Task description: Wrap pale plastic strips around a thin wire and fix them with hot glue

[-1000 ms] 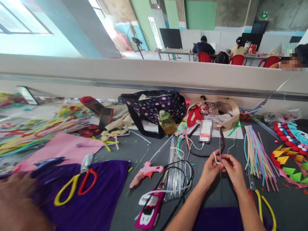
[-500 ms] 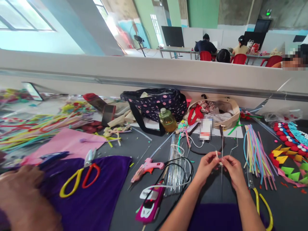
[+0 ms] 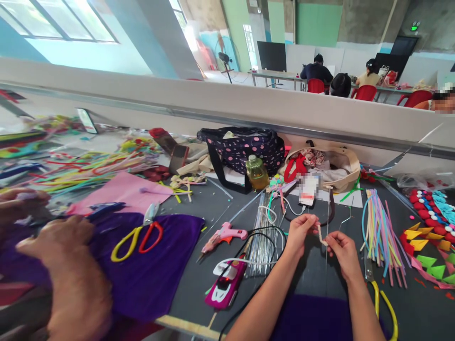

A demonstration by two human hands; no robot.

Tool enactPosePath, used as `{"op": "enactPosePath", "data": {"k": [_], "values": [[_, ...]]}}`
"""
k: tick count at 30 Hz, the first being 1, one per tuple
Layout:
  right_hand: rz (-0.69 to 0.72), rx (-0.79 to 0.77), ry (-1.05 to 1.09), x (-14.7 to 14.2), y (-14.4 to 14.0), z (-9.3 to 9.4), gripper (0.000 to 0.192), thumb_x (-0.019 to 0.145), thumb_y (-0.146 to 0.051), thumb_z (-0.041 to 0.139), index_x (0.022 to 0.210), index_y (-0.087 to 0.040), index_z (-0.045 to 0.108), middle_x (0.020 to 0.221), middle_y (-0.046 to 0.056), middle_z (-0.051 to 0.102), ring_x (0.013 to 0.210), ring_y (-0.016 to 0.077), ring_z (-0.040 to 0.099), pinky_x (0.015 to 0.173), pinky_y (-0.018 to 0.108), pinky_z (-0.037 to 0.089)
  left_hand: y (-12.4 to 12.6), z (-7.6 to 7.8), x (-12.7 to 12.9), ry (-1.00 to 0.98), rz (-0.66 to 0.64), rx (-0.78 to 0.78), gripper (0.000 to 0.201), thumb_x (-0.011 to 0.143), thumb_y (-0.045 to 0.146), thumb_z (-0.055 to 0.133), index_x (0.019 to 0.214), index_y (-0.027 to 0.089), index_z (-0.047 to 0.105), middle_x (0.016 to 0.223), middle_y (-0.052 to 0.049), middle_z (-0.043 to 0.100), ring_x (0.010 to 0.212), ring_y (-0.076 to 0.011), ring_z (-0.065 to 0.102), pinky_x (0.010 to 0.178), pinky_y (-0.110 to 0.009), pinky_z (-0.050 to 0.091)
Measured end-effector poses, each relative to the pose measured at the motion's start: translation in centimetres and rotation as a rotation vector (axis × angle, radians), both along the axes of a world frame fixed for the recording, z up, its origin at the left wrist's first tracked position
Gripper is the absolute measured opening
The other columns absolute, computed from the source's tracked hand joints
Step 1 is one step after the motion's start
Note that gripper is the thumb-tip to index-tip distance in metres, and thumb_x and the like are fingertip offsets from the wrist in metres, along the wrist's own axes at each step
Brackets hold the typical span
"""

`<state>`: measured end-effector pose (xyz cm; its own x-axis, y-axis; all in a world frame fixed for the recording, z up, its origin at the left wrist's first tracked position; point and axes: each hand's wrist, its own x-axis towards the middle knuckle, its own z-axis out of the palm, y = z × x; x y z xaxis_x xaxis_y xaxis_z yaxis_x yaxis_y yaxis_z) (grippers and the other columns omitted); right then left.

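My left hand (image 3: 301, 231) pinches the upper end of a short cream pipe cleaner (image 3: 320, 235), which bends between my hands. The lower end is in the closed fingers of my right hand (image 3: 341, 250). A thin straight wire (image 3: 327, 213) runs upright past my right fingertips; I cannot tell whether they touch it. Just beyond lies a bent wire (image 3: 346, 219) on the dark table. To the right is a bundle of pastel pipe cleaners (image 3: 380, 232), and below it are yellow-handled scissors (image 3: 377, 293).
Left of my arms lie a pink glue gun (image 3: 223, 235), clear sticks (image 3: 261, 255) and a purple car-shaped device (image 3: 225, 286) with cables. A co-worker's hands (image 3: 64, 241) are by scissors (image 3: 137, 239) on purple cloth (image 3: 177, 241). Bags (image 3: 245, 149) and a bottle (image 3: 256, 175) stand behind.
My hands have moved slightly apart, the left one up, so more of the cream pipe cleaner shows between them. The view has shifted, bringing more of the co-worker into sight.
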<state>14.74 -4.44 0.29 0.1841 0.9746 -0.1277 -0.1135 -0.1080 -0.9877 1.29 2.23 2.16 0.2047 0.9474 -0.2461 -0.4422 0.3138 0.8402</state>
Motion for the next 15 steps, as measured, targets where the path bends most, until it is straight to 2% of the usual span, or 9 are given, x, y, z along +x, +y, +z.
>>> {"op": "enactPosePath", "data": {"k": [7, 15], "values": [[-0.013, 0.015, 0.017, -0.02, 0.04, -0.34, 0.03, 0.073, -0.046, 0.071, 0.075, -0.016, 0.066, 0.061, -0.001, 0.059, 0.052, 0.0109, 0.051, 0.047, 0.021, 0.041, -0.31, 0.51, 0.22, -0.026, 0.045, 0.008, 0.032, 0.063, 0.04, 0.079, 0.072, 0.011, 0.068, 0.063, -0.004, 0.067, 0.053, -0.0105, 0.059, 0.056, -0.022, 0.047], [-0.005, 0.02, 0.055, 0.02, 0.07, -0.74, 0.028, 0.071, -0.044, 0.072, 0.075, -0.017, 0.067, 0.061, -0.001, 0.059, 0.051, 0.0098, 0.05, 0.045, 0.02, 0.042, -0.15, 0.35, 0.18, -0.016, 0.04, 0.023, 0.034, 0.063, 0.044, 0.078, 0.07, 0.012, 0.067, 0.062, -0.004, 0.066, 0.052, -0.0105, 0.058, 0.055, -0.022, 0.046]]}}
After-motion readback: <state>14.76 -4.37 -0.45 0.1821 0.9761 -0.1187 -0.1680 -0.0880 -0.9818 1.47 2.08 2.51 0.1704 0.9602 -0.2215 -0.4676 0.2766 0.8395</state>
